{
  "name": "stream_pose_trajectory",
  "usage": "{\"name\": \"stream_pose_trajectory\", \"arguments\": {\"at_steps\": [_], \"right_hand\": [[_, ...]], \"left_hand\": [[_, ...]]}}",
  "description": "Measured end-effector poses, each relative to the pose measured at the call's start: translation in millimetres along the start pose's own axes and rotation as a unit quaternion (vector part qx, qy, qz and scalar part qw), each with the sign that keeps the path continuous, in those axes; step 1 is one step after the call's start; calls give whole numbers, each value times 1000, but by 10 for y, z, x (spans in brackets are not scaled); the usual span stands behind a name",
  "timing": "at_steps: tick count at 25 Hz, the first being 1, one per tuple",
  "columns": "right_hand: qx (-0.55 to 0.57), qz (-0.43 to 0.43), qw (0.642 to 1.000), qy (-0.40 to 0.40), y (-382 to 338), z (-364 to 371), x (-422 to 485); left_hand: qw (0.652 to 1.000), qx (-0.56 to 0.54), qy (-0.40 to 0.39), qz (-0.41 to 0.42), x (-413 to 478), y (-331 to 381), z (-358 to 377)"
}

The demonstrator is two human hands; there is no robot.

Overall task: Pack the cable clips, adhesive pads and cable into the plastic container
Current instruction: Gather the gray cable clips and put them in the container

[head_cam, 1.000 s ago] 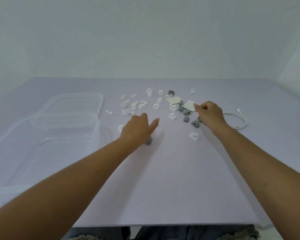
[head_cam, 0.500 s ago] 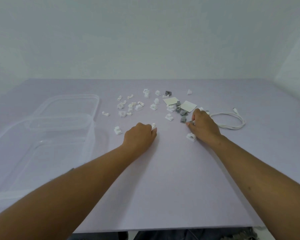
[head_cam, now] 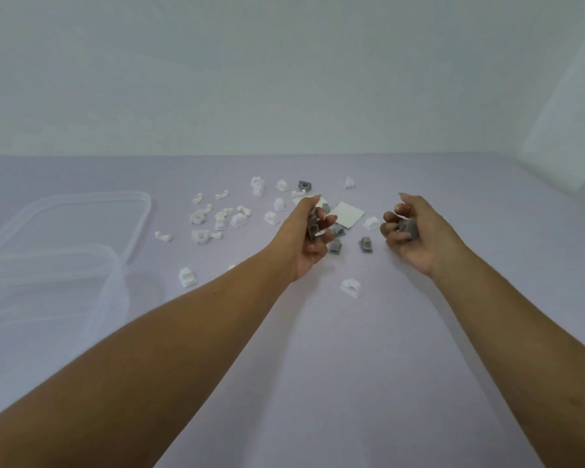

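The left hand (head_cam: 309, 238) curls round gray clips (head_cam: 313, 228), the right hand (head_cam: 416, 234) round a gray bunch (head_cam: 407, 228); neither count is clear. Between the hands lie two loose clips (head_cam: 365, 244), with one pad (head_cam: 347, 214) just beyond. Two white clips (head_cam: 350, 287) lie nearer. The container (head_cam: 114, 292) sits well left of the left hand.

Single view, head-worn, wide-angle. Faces forward and down across the lilac table (head_cam: 335, 366). Forearms enter from the bottom corners. The left hand (head_cam: 309, 238) and right hand (head_cam: 416, 231) sit near mid-frame, close. A pale wall (head_cam: 284, 79) fills the top. The plastic container (head_cam: 92, 253) is cut off by the left edge.
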State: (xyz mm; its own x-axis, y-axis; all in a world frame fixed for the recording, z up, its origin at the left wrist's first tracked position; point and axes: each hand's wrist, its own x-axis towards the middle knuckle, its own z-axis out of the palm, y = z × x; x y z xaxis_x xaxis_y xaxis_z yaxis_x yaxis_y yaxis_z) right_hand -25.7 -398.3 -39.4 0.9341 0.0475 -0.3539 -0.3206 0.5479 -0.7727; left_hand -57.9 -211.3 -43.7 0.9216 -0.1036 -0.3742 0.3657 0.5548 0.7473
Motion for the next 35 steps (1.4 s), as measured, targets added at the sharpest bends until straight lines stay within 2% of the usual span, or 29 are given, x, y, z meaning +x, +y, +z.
{"name": "stream_pose_trajectory", "arguments": {"at_steps": [2,3,4,5,6,7,8,9,10,11,12,13,15,16,17,18,19,20,21,22,23,24,25,27,29,30,32,33,35], "right_hand": [[-149,-38,987,35,-20,13,59],[-241,-80,966,55,3,18,88],[-350,-131,925,73,40,9,114],[-462,-183,863,87,89,-23,150],[-557,-224,794,94,150,-65,187],[-630,-242,731,101,207,-89,208],[-682,-245,681,107,264,-92,207],[-724,-247,633,118,312,-92,208],[-759,-258,584,128,358,-88,212],[-783,-275,542,134,397,-76,217],[-797,-293,511,135,428,-58,222],[-807,-306,487,132,454,-50,224],[-828,-316,447,123,495,-49,232],[-834,-318,434,121,504,-57,244],[-832,-315,441,118,496,-58,245],[-813,-306,481,116,475,-59,238],[-766,-288,565,106,435,-56,226],[-667,-258,694,84,376,-48,221],[-507,-208,835,50,309,-34,222],[-318,-138,938,10,259,-19,213],[-150,-77,985,-27,231,-4,192],[-35,-38,997,-54,221,0,196],[29,-20,997,-73,216,15,209],[40,-20,994,-95,216,60,265],[-91,-63,991,-78,218,117,306],[-200,-94,973,-62,222,139,324],[-413,-154,897,-42,236,152,377],[-489,-182,852,-49,248,144,414],[-609,-239,753,-66,280,107,480]], "left_hand": [[995,91,41,14,104,-20,139],[990,129,55,29,159,-23,170],[979,187,66,49,195,-23,184],[950,289,85,83,245,-33,171],[888,429,107,127,292,-52,131],[783,582,134,173,335,-78,81],[654,707,158,218,364,-109,52],[545,777,171,265,370,-139,46],[468,813,166,305,379,-183,52],[422,833,150,326,393,-235,67],[393,851,137,320,433,-278,86],[383,861,135,305,482,-316,91],[340,884,132,292,531,-401,109],[303,896,124,300,545,-437,109],[284,900,117,310,537,-451,124],[295,894,109,319,534,-435,130],[354,872,112,318,502,-394,142],[474,819,120,299,467,-330,162],[647,705,114,267,443,-228,176],[820,517,96,224,437,-128,173],[937,296,72,171,422,-58,163],[984,110,48,133,398,-16,133],[993,-5,30,118,398,22,90],[989,-101,19,106,436,82,26],[988,-105,29,105,504,132,-6],[991,-62,43,109,543,159,-14],[980,119,86,136,627,218,-42],[953,232,105,163,687,235,-63],[852,454,128,226,814,266,-120]]}}
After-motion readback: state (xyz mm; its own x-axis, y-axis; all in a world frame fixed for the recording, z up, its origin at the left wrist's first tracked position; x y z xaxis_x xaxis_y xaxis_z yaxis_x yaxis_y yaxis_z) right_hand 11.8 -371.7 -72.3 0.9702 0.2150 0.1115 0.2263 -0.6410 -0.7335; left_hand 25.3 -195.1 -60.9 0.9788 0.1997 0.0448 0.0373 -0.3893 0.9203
